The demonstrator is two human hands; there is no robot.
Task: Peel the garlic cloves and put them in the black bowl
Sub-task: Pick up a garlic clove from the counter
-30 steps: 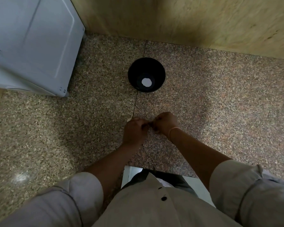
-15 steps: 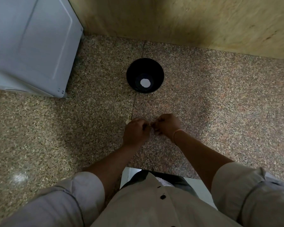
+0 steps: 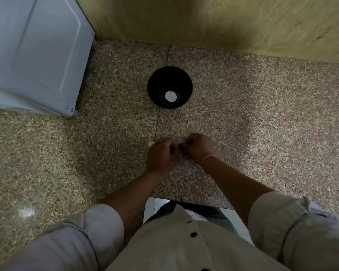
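Head view: the speckled brown granite worktop (image 3: 262,114) runs up to a tan stone wall (image 3: 223,22). The round black plastic bowl (image 3: 159,85) stands on it near the wall, well apart from the hands, with a white round spot (image 3: 170,96) in its bottom. Left hand (image 3: 161,155) and right hand (image 3: 200,146) meet knuckle to knuckle just above the worktop. Both grips are clenched, fingertips pinching a small pale garlic clove (image 3: 185,157), which is mostly hidden. A pale garlic scrap (image 3: 151,142) lies just beside the left hand; clove or skin, cannot tell. Thin pink band (image 3: 207,160) on the right wrist. White boxy appliance (image 3: 37,55) at far left.
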